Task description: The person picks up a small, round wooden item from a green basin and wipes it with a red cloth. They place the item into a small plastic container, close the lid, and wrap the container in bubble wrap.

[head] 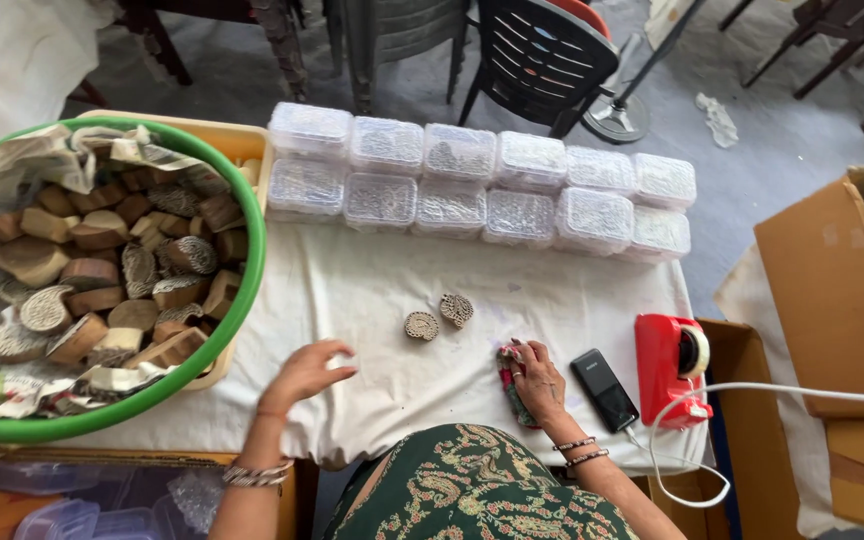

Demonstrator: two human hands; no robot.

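Green basin [242, 300] on the left, lined with newspaper and heaped with carved wooden blocks [102, 275]. Left hand [302, 375] hovers loosely curled, holding nothing. Two small blocks [439, 318] lie just ahead, between the hands. Right hand [537, 380] pinches a red cloth [509, 385] against the table. Lidded clear boxes [482, 185] line the back, contents unclear.

A green basin [242, 300] lined with newspaper [42, 160] holds carved wooden blocks [102, 270] at the tabletop's [372, 290] left end. Clear lidded plastic boxes [482, 185] stand in two rows along the far edge. At the right end — a red tape dispenser [667, 365], a black phone [604, 388] and a white cable [752, 390]. Cardboard boxes [832, 300] stand to the right; a black chair [542, 55] stands beyond.
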